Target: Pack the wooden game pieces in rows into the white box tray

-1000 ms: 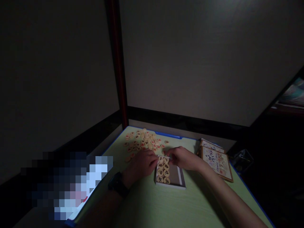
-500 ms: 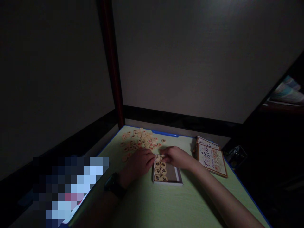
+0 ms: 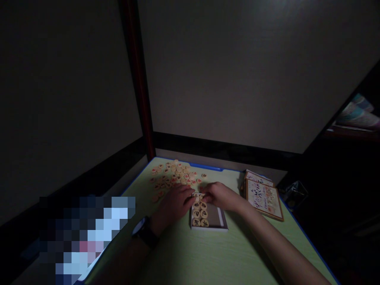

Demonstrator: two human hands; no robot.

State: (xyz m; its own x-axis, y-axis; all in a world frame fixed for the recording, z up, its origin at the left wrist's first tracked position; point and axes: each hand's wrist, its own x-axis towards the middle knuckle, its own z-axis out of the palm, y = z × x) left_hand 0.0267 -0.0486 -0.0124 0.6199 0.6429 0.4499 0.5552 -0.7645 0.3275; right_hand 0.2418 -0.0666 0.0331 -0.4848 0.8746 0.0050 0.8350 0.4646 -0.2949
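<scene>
A shallow box (image 3: 213,213) lies on the table, with two columns of round wooden Chinese chess pieces (image 3: 203,213) along its left side. The rest of its brown floor is bare. My left hand (image 3: 177,202), wearing a dark watch, has its fingers and thumb closed at the box's upper left edge. At the top of the second column, my right hand (image 3: 221,196) reaches in from the right, fingertips closed on a chess piece (image 3: 202,196). Its fingers partly cover that piece.
Beyond my hands lies a loose heap of Chinese chess pieces (image 3: 178,170), red and black marked. A printed box lid (image 3: 265,199) rests at the table's right. The green table (image 3: 190,257) meets a wall behind. A pixelated bright patch (image 3: 97,237) covers the lower left.
My left wrist has turned slightly, so the watch face shows more. Both hands stay at the top of the box; the pieces look unmoved.
</scene>
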